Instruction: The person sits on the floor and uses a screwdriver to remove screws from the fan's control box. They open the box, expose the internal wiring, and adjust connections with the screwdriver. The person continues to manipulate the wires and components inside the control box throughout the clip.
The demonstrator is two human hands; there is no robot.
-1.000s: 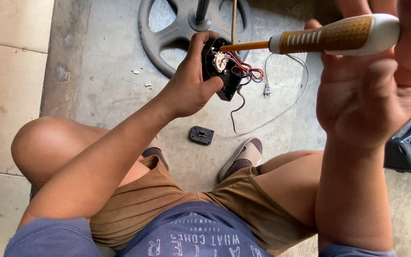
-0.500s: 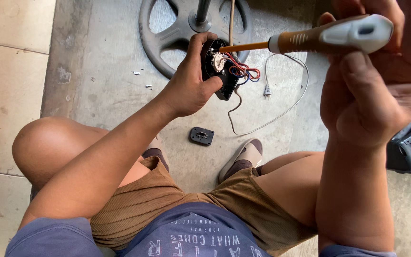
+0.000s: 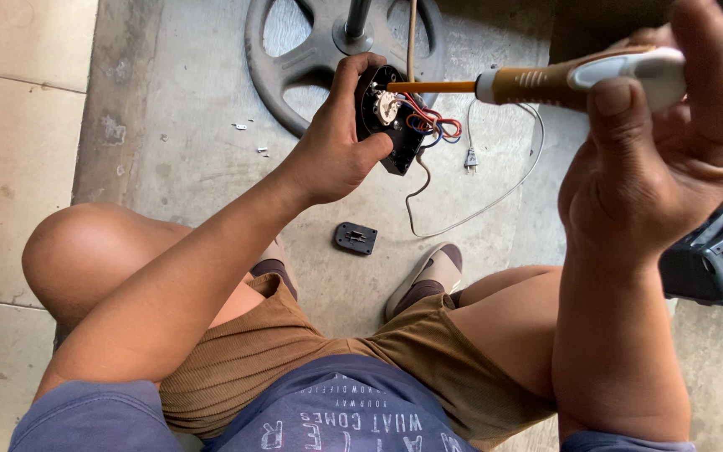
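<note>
The left hand (image 3: 328, 155) grips a black switch box (image 3: 391, 125) with red and blue wires (image 3: 433, 125) showing, up at twelve o'clock. The right hand (image 3: 663, 159), at two o'clock, closes around a screwdriver (image 3: 562, 81) whose orange shaft reaches into the box. A small black cover (image 3: 355, 238) lies on the concrete floor (image 3: 186, 159) at six o'clock of the box, and a round metal base (image 3: 311, 59) sits behind.

Soft, even daylight, bright on the floor (image 3: 169, 100); top right corner lies in shadow. The near right hand (image 3: 663, 159) looks slightly soft.
</note>
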